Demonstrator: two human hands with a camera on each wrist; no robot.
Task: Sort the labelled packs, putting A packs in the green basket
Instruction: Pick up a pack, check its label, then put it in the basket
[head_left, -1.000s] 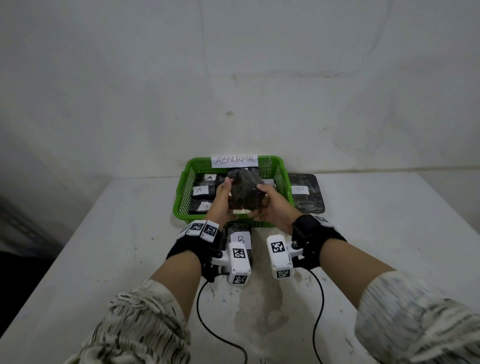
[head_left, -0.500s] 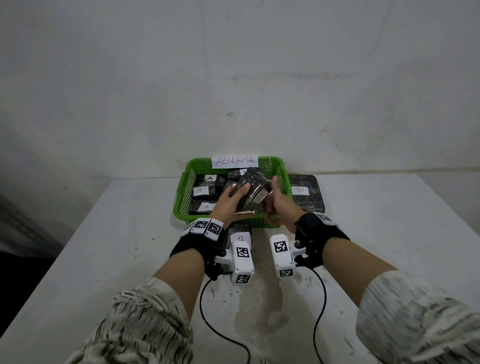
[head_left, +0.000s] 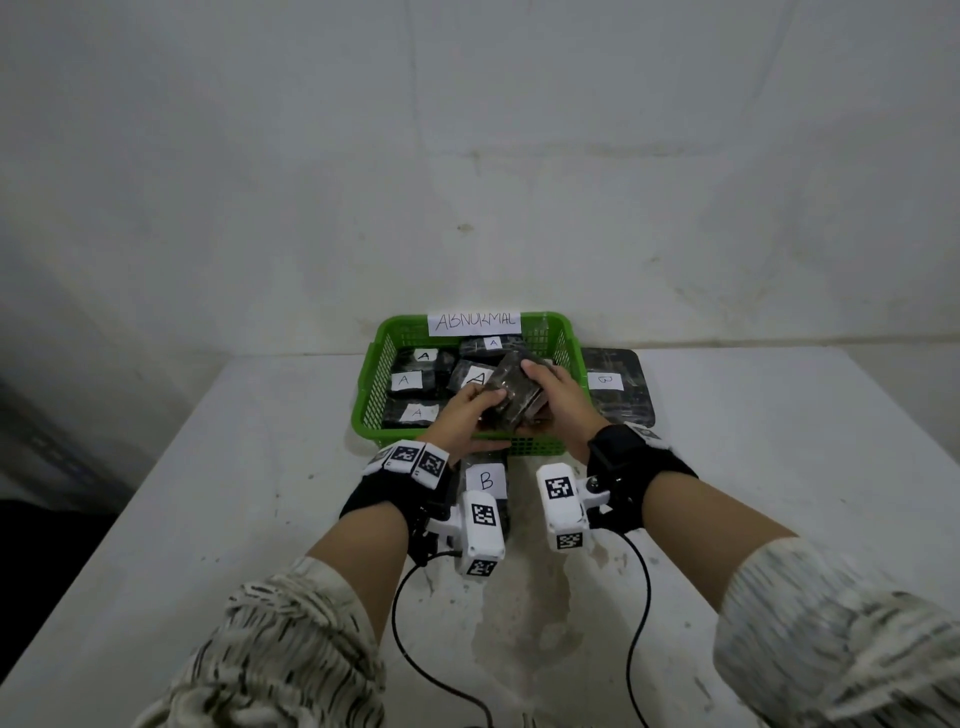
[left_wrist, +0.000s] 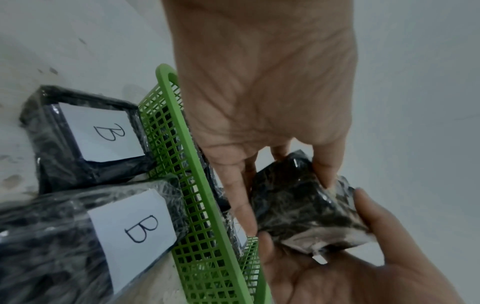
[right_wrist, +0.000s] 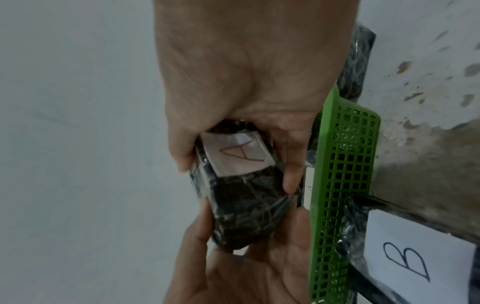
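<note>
A dark plastic-wrapped pack (head_left: 517, 391) is held by both hands, tilted, over the front right part of the green basket (head_left: 370, 395). In the right wrist view its white label carries a red A (right_wrist: 235, 156). My left hand (head_left: 480, 404) grips the pack's near left end. My right hand (head_left: 540, 384) grips its right side, thumb on one face and fingers on the other (right_wrist: 292, 181). In the left wrist view the pack (left_wrist: 303, 205) sits between my left fingers (left_wrist: 244, 201) and the right palm. Several A packs (head_left: 415, 382) lie in the basket.
One B pack (head_left: 485, 480) lies on the table just in front of the basket, under my wrists. Another B pack (head_left: 618, 387) lies against the basket's right side. An ABNORMAL sign (head_left: 474, 322) sits on the basket's back rim, close to the wall. Cables trail towards me.
The pack has gone from upright above the basket's front to tilted flatter, slightly right and lower. Both hands kept hold and moved with it.
</note>
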